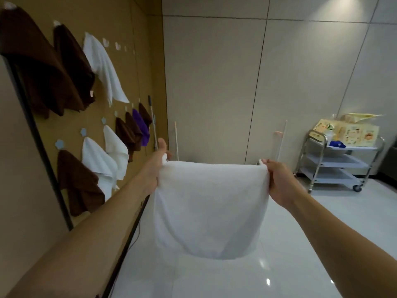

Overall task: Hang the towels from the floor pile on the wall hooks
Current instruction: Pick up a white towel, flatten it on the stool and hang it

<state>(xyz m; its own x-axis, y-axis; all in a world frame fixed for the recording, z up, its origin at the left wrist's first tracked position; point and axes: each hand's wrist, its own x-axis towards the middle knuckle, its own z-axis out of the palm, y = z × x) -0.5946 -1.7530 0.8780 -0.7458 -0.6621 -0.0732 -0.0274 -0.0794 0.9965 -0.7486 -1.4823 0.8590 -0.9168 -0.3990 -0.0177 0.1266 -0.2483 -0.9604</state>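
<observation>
I hold a white towel [211, 207] spread out in front of me above the floor. My left hand [156, 166] pinches its top left corner and my right hand [279, 181] pinches its top right corner. The towel hangs down in a loose curve between them. On the brown wall board [64, 130] to my left, several brown, white and purple towels hang from hooks in two rows. A few bare hooks show: white ones [105, 41] in the upper row and blue flower-shaped ones [59, 144] in the lower row. The floor pile is out of view.
A metal trolley [337, 162] with shelves, boxes and a blue item stands at the back right. A mop handle [153, 123] and thin sticks lean in the far corner. Glossy white floor tiles [300, 244] stretch ahead; a cable runs along the board's foot.
</observation>
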